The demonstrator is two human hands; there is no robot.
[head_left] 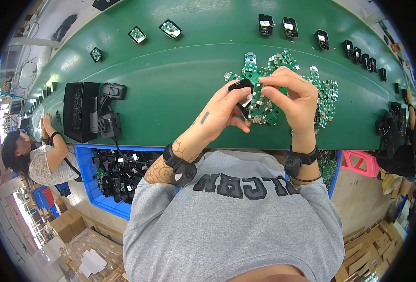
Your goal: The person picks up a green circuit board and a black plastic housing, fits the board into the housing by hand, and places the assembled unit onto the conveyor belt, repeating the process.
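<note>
My left hand [227, 103] is closed round a small black plastic casing [239, 85], thumb on top, a pale patch showing beneath the thumb. Close beside it, my right hand [290, 91] is closed in a pinch, thumb and forefinger nearly together at the casing's right side. What lies between those fingertips is too small to make out. Under and around both hands spreads a loose heap of green circuit boards [328, 101]. One board [250, 61] sticks out at the heap's far side. The inside of the casing is mostly hidden by my fingers.
Black casings [290, 27] stand in a row along the far right of the green table [170, 108]. Casings with boards [171, 29] lie far left. A black bin [81, 113] stands left, beside black devices [108, 123]. Below is a blue crate [107, 210]. Another person [48, 160] works left.
</note>
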